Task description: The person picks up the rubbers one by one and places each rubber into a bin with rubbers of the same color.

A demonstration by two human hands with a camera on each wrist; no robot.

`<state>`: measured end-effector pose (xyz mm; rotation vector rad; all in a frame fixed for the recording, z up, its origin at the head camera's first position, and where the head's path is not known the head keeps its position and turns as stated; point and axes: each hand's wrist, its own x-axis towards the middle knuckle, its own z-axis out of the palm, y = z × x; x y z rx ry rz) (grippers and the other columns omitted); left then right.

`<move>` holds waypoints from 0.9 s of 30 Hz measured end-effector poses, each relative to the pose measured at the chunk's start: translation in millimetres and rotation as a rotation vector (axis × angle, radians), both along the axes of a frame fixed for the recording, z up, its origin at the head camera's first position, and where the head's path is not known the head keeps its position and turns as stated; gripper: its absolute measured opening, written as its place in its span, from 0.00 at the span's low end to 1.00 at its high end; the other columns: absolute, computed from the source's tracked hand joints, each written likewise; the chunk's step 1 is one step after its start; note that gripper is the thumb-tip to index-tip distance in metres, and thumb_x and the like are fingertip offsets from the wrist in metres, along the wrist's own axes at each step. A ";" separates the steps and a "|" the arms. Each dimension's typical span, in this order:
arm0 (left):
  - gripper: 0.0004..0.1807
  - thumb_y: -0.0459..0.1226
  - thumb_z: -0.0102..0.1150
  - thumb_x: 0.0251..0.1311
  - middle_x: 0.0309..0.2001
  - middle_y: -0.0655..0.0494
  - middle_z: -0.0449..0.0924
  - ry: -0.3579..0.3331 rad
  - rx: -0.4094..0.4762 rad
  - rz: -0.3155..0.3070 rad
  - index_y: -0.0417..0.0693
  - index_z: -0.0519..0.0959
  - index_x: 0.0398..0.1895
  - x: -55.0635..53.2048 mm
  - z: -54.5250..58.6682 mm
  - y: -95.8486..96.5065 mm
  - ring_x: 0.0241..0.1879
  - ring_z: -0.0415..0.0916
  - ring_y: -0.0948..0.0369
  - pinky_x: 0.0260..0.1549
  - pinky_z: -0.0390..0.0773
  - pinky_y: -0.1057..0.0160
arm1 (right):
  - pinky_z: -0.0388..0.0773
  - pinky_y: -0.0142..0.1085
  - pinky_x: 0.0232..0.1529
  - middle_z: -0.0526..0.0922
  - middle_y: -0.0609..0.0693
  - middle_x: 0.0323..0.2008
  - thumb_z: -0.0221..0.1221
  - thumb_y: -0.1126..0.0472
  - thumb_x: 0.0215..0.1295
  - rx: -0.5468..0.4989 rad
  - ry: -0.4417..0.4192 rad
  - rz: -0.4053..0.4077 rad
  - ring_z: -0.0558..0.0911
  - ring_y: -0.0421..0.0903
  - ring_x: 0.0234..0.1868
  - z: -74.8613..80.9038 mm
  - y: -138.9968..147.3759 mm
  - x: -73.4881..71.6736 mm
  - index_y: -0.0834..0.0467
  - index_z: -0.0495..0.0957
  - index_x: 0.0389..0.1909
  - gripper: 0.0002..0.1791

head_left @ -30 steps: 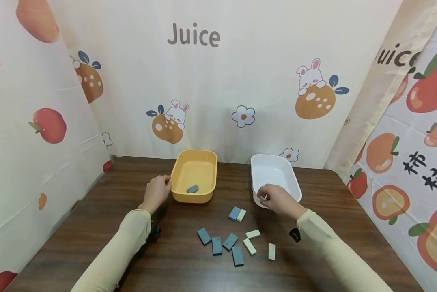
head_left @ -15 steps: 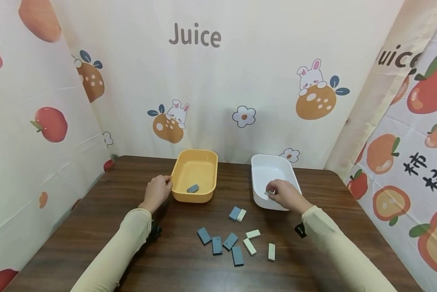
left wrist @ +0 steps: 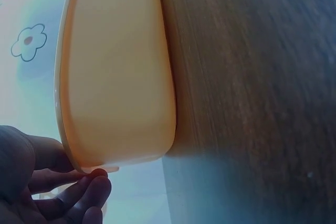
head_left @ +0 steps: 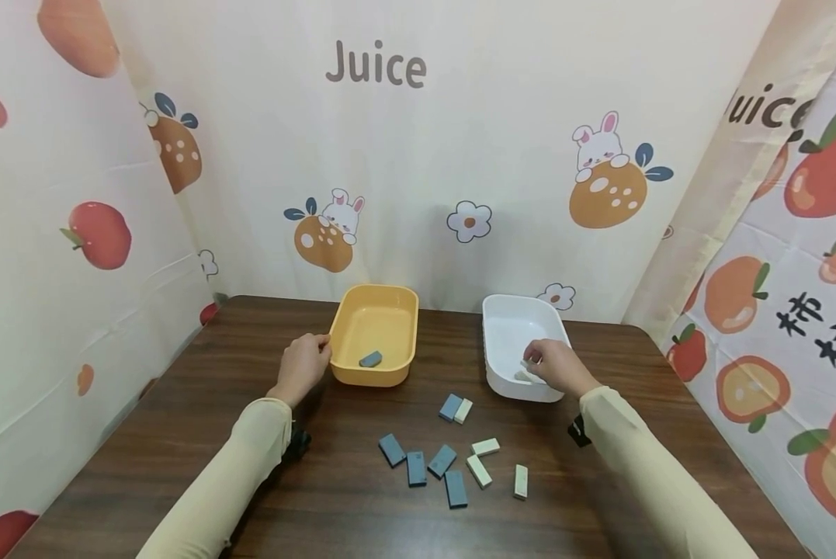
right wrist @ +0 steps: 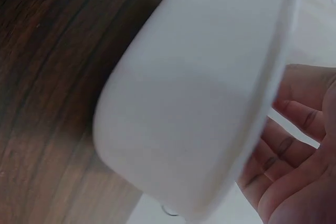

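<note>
On the wood-grained bench (head_left: 348, 516), the left hand (head_left: 302, 366) clamps its fingers on the smooth yellow tub (head_left: 372, 376) at nine o'clock, while the right hand (head_left: 559, 366) hangs at four o'clock over the rounded white tub (head_left: 521, 320), near a pale block (head_left: 527, 376), its grip unclear.

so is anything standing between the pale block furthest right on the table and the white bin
Just the raised near wall of the white bin. Only bare table separates it from that pale block. The right hand is over the bin and partly covers its opening.
</note>
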<state>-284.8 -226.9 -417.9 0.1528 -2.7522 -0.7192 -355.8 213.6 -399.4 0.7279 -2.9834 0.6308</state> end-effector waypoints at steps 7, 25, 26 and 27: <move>0.18 0.34 0.53 0.65 0.49 0.36 0.83 0.005 0.004 -0.007 0.34 0.79 0.55 -0.1 -1.6 0.5 0.28 0.74 0.53 0.28 0.74 0.57 | 0.77 0.41 0.35 0.83 0.57 0.33 0.60 0.67 0.59 0.017 -0.072 -0.037 0.78 0.49 0.34 -9.1 6.5 -8.1 0.63 0.81 0.35 0.04; 0.18 0.34 0.54 0.65 0.49 0.37 0.83 0.015 0.000 -0.001 0.35 0.80 0.55 1.7 2.9 0.5 0.30 0.75 0.52 0.31 0.76 0.54 | 0.69 0.34 0.30 0.82 0.56 0.30 0.60 0.67 0.52 0.107 -0.183 -0.092 0.75 0.49 0.30 -11.4 4.1 -26.7 0.63 0.81 0.30 0.04; 0.18 0.34 0.54 0.65 0.49 0.37 0.83 0.012 0.001 0.000 0.35 0.80 0.55 1.4 3.0 0.5 0.29 0.75 0.52 0.30 0.76 0.55 | 0.69 0.34 0.29 0.82 0.56 0.29 0.60 0.67 0.52 0.109 -0.189 -0.100 0.75 0.49 0.30 -11.7 3.6 -27.9 0.62 0.81 0.29 0.04; 0.18 0.34 0.54 0.65 0.49 0.37 0.83 0.009 0.003 0.000 0.35 0.79 0.55 0.9 3.0 0.3 0.29 0.74 0.52 0.29 0.75 0.56 | 0.68 0.33 0.29 0.81 0.56 0.29 0.60 0.68 0.52 0.111 -0.193 -0.106 0.75 0.49 0.30 -12.0 3.1 -29.2 0.62 0.81 0.29 0.04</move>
